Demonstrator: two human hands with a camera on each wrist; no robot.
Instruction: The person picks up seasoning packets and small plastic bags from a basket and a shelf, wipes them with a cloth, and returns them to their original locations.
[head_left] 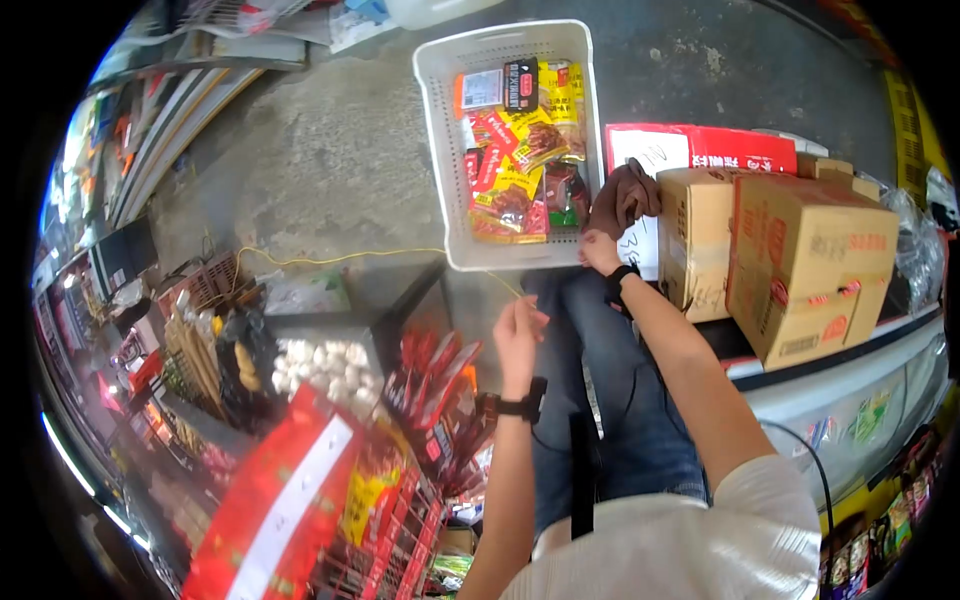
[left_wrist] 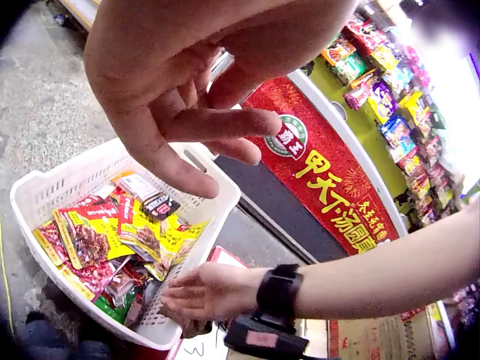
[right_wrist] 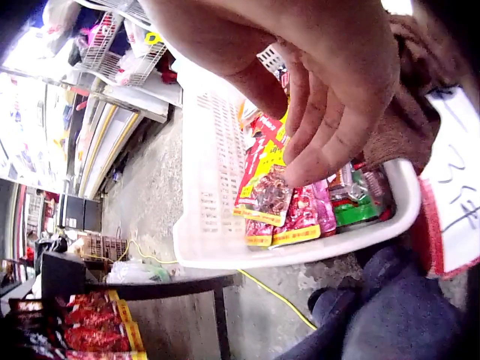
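Note:
A white plastic basket (head_left: 520, 258) stands in front of me, holding several red and yellow food packets (head_left: 507, 203) and a dark packet with green (head_left: 565, 195). My right hand (head_left: 602, 253) is at the basket's near right corner, beside a crumpled brown cloth (head_left: 625, 195). In the right wrist view its fingers bend loosely over the packets, and the cloth (right_wrist: 409, 127) lies behind them, not gripped. My left hand (head_left: 518, 330) hovers short of the basket's near edge, fingers relaxed with nothing in them, as the left wrist view also shows.
Cardboard boxes (head_left: 815, 265) and a red and white box (head_left: 715, 150) stand to the right of the basket. At left are white bulbs like garlic (head_left: 325, 368), a large red package (head_left: 270, 500) and red packets (head_left: 430, 390). A yellow cord (head_left: 340, 258) crosses the floor.

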